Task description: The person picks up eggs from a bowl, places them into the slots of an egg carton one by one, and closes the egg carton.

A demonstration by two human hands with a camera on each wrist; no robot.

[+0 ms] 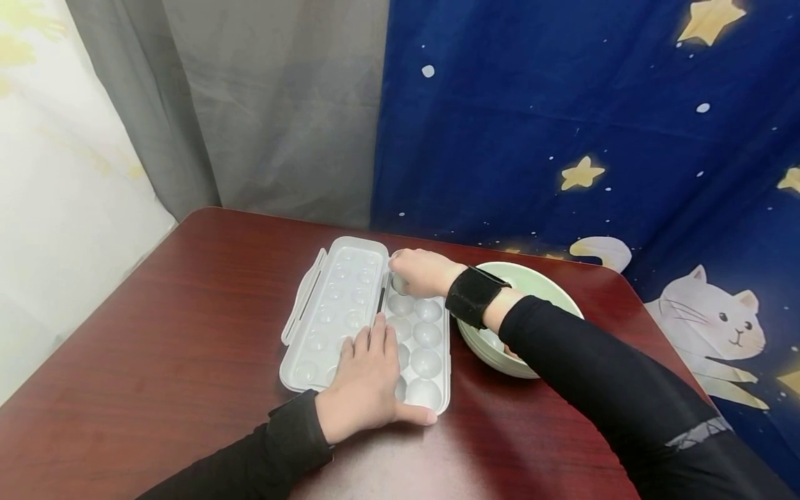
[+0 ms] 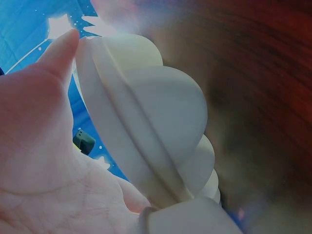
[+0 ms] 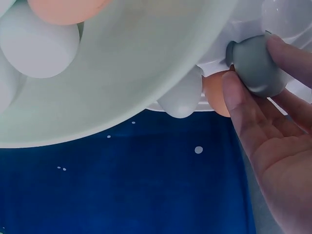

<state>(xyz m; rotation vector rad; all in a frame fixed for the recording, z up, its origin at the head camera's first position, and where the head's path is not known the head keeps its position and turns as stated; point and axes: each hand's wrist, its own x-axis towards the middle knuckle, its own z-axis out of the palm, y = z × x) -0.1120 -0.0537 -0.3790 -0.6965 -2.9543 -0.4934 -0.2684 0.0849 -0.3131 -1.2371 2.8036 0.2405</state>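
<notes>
An egg box (image 1: 417, 362) of white plastic lies unfolded on the table, its dimpled lid (image 1: 325, 305) to the left and its round cups to the right. My left hand (image 1: 365, 382) rests across its near part, fingers extended and thumb along the near edge. The left wrist view has the box's rounded cups (image 2: 165, 107) beside the palm. At the box's far end, my right hand (image 1: 428, 271) pinches a grey-green egg (image 3: 256, 66) between thumb and fingers. Close to that egg are a brown egg (image 3: 214, 92) and a white rounded shape (image 3: 181, 97).
Right of the box stands a pale green bowl (image 1: 550, 288), partly hidden by my right forearm. In it lie a white egg (image 3: 41, 41) and an orange-pink egg (image 3: 68, 9). Curtains (image 1: 475, 139) hang behind the reddish-brown table (image 1: 187, 312).
</notes>
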